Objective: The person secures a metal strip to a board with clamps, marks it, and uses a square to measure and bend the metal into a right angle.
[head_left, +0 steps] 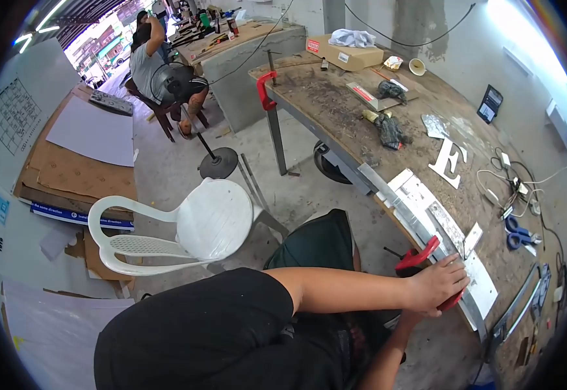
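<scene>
My left hand (436,286) lies over a red clamp (418,258) at the near table edge, its fingers curled over the clamp's body. Below it, my right hand (416,316) is mostly hidden under the left hand and the edge. The clamp sits at long metal strips (413,218), which lie along the edge beside white plates (481,283). A small flat piece (472,239) rests across them, close to my left fingertips. A white letter E (446,164) lies farther up the table.
The worktable (322,91) holds blue scissors (520,234), cables (507,182), a long-handled tool (520,309), black bundles (390,130) and a cardboard box (345,53). Another red clamp (265,91) grips its far corner. A white chair (215,218), a fan (171,83) and a seated person (147,62) are left.
</scene>
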Action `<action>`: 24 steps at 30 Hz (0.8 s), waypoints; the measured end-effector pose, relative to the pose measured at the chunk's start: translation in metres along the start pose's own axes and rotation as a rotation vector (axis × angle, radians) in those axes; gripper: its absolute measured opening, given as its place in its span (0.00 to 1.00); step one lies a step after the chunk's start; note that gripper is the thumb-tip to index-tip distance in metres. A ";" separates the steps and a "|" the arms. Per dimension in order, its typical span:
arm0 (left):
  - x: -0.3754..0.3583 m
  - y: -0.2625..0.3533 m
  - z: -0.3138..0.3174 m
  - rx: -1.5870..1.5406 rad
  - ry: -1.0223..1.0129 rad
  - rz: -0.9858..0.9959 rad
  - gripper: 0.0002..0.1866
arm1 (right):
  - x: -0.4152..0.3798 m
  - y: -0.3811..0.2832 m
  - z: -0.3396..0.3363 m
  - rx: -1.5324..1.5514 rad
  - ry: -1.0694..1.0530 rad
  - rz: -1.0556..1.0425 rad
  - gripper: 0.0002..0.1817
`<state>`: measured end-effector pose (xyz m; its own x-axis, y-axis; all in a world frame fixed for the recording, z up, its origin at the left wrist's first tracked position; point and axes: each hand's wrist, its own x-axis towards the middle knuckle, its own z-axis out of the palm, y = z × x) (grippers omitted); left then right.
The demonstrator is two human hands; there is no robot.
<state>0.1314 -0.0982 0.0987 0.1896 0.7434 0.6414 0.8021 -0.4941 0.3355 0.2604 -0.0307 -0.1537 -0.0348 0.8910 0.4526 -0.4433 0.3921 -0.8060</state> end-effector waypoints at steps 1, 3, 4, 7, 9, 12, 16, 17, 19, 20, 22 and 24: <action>-0.001 0.000 0.001 0.034 -0.006 0.005 0.56 | 0.000 -0.010 -0.003 -0.046 0.002 0.071 0.23; 0.000 -0.002 -0.001 0.023 -0.038 -0.004 0.54 | 0.002 -0.011 -0.013 -0.097 0.006 0.142 0.24; 0.002 -0.002 0.001 0.006 -0.072 -0.008 0.53 | 0.002 -0.013 -0.021 -0.128 -0.004 0.158 0.25; 0.003 -0.003 -0.003 -0.039 -0.116 -0.008 0.52 | 0.007 -0.018 -0.020 -0.372 -0.138 0.162 0.27; 0.005 -0.002 -0.008 -0.110 -0.080 -0.029 0.49 | 0.010 -0.035 -0.019 -0.679 -0.296 0.142 0.28; 0.009 -0.003 -0.016 -0.181 -0.113 -0.027 0.40 | 0.010 -0.066 -0.012 -0.846 -0.456 0.176 0.31; 0.011 0.001 -0.021 -0.029 -0.156 -0.015 0.46 | 0.018 -0.082 0.007 -0.899 -0.445 0.336 0.31; 0.010 -0.001 -0.020 0.001 -0.153 -0.007 0.48 | 0.020 -0.086 0.010 -0.868 -0.421 0.369 0.31; 0.009 -0.001 -0.020 0.024 -0.161 -0.002 0.48 | 0.025 -0.095 0.017 -0.807 -0.370 0.431 0.30; 0.008 0.000 -0.020 0.008 -0.167 0.014 0.48 | 0.026 -0.097 0.020 -0.806 -0.400 0.426 0.31; 0.009 0.000 -0.021 0.062 -0.174 0.001 0.50 | 0.029 -0.106 0.027 -0.810 -0.414 0.416 0.32; 0.008 0.000 -0.020 0.057 -0.180 0.008 0.51 | 0.030 -0.117 0.034 -0.946 -0.436 0.559 0.35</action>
<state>0.1217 -0.1015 0.1179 0.2903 0.8109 0.5081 0.8300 -0.4776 0.2880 0.2809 -0.0576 -0.0326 -0.3976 0.9111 -0.1087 0.5637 0.1491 -0.8124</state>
